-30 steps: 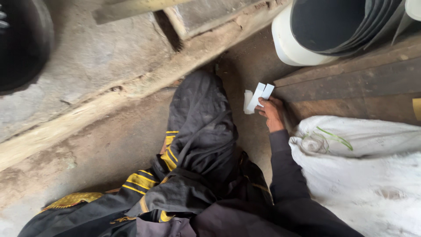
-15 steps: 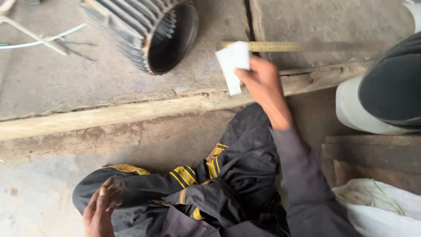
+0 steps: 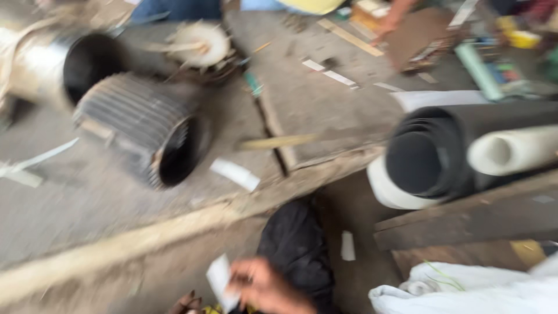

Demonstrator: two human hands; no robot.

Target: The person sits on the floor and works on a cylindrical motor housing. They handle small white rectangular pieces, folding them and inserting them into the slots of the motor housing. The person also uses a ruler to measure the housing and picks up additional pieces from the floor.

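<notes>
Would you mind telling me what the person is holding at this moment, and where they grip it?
The right hand holds a small white paper piece by its lower right edge. Blur hides the exact finger placement. The left hand seems empty.

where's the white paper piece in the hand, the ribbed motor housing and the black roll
white paper piece (image 3: pixel 219 279), head view, on its flat face left of the fingers
ribbed motor housing (image 3: pixel 131 119), head view, on its finned outer shell
black roll (image 3: pixel 414 163), head view, on its dark open end
</notes>
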